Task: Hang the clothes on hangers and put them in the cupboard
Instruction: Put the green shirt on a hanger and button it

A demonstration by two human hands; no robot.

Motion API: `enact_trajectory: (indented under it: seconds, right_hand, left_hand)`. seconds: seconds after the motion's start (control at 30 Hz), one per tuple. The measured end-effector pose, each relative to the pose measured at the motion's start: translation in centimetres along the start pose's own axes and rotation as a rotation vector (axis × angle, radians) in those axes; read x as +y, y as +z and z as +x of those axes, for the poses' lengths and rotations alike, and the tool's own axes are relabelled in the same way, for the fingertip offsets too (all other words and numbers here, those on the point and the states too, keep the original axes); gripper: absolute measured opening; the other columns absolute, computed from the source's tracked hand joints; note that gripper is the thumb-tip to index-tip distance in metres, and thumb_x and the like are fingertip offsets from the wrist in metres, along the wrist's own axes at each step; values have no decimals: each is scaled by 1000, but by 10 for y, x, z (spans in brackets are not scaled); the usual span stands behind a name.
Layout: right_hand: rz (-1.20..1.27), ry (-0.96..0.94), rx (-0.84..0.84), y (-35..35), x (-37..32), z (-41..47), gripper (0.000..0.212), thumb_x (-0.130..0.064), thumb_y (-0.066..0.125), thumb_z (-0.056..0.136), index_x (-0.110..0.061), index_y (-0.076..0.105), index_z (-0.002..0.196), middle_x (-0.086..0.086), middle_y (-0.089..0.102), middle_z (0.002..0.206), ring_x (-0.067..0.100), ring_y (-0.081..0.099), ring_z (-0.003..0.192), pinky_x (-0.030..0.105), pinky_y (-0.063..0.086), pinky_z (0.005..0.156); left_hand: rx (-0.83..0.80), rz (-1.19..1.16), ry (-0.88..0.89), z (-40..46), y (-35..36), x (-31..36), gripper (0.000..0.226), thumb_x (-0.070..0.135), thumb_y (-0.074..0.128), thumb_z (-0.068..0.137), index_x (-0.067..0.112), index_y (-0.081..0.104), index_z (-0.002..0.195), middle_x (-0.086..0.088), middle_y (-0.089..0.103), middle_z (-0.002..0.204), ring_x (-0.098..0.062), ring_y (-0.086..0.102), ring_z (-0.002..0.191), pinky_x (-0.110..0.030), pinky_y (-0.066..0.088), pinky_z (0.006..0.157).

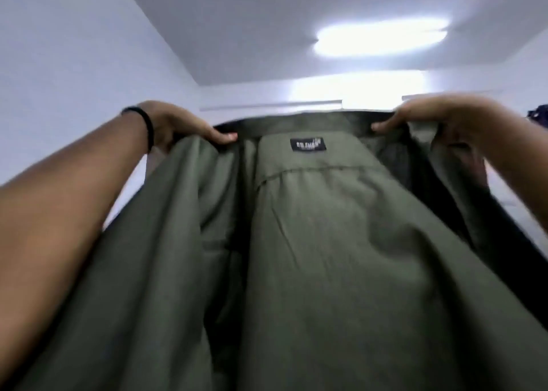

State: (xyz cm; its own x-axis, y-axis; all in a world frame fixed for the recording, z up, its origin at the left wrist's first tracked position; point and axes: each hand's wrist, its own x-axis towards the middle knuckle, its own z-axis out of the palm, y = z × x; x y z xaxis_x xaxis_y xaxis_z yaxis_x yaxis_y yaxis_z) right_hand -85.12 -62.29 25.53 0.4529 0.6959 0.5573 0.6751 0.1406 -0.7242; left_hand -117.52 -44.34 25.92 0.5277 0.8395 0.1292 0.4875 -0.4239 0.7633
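Observation:
An olive-green shirt [311, 257] hangs spread wide in front of me, its inside facing the camera and a small black label [307, 145] just under the collar. My left hand [181, 129], with a black band on the wrist, grips the shirt's upper edge at the left of the collar. My right hand [430, 120] grips the upper edge at the right of the collar. Both arms are raised, holding the shirt up high. No hanger and no cupboard are visible; the shirt hides everything below and behind it.
White walls and a white ceiling with a bright lamp [382, 37] fill the upper half of the view. A white ledge or frame top [272, 105] runs behind the collar. A dark patterned item [538, 114] peeks in at the right edge.

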Motion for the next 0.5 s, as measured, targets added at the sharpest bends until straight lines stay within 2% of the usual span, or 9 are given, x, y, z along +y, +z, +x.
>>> enact_trajectory:
  seconds: [0.07, 0.1, 0.17, 0.2, 0.23, 0.3, 0.33, 0.4, 0.5]
  right_hand:
    - [-108, 119, -135, 45, 38, -14, 22, -20, 63, 91, 2, 63, 93, 10, 66, 67, 15, 63, 50, 20, 51, 46]
    - [-137, 148, -192, 68, 67, -22, 22, -19, 62, 92, 2, 63, 99, 11, 66, 73, 17, 65, 55, 22, 54, 50]
    - [-163, 273, -287, 118, 144, -27, 24, -18, 66, 90, 4, 62, 100, 13, 63, 72, 17, 62, 45, 21, 49, 40]
    - [-177, 345, -295, 142, 178, -34, 24, -18, 68, 89, 4, 62, 96, 15, 63, 73, 18, 61, 44, 21, 48, 39]
    - [-202, 399, -321, 165, 216, -34, 27, -20, 69, 88, 5, 63, 95, 17, 66, 81, 20, 65, 53, 24, 52, 47]
    - [-297, 477, -423, 217, 283, -58, 33, -25, 69, 88, 6, 65, 101, 21, 67, 104, 29, 67, 83, 35, 57, 75]
    - [-281, 520, -452, 240, 314, -69, 32, -23, 68, 90, 6, 66, 103, 21, 67, 108, 30, 65, 88, 34, 55, 82]
    - [-263, 588, -448, 272, 352, -92, 20, -15, 65, 91, 4, 66, 96, 15, 66, 99, 24, 61, 75, 24, 53, 68]
    - [-216, 685, -428, 316, 407, -92, 17, -11, 63, 92, 5, 67, 95, 16, 66, 86, 22, 58, 65, 28, 47, 61]
  left_hand:
    - [2, 89, -81, 20, 30, -43, 52, 57, 74, 69, 12, 71, 94, -7, 74, 90, -17, 69, 76, -27, 56, 74]
    - [3, 113, -146, 37, 53, -76, 44, 54, 70, 76, 12, 69, 91, -4, 73, 81, -15, 68, 69, -23, 54, 67]
    - [0, 65, -208, 60, 112, -155, 35, 46, 65, 86, 11, 64, 82, -3, 69, 65, -15, 63, 55, -20, 48, 53]
    - [18, 2, -237, 65, 141, -193, 34, 43, 67, 86, 10, 63, 79, -3, 67, 63, -17, 61, 54, -21, 45, 53]
    - [36, -90, -256, 73, 164, -230, 31, 38, 70, 85, 9, 63, 76, -3, 66, 61, -17, 59, 54, -21, 44, 54]
    - [49, -220, -279, 80, 213, -303, 21, 23, 71, 87, 7, 64, 75, -1, 66, 58, -13, 61, 52, -19, 47, 52]
    - [60, -248, -299, 85, 234, -336, 16, 18, 70, 87, 5, 65, 79, -2, 67, 62, -12, 62, 56, -19, 49, 54]
    - [103, -243, -335, 94, 266, -388, 13, 14, 71, 86, 3, 66, 81, -8, 66, 72, -18, 60, 70, -26, 48, 65]
    - [124, -198, -353, 121, 291, -440, 24, 13, 73, 84, 8, 65, 62, -3, 59, 61, -17, 54, 69, -26, 42, 70]
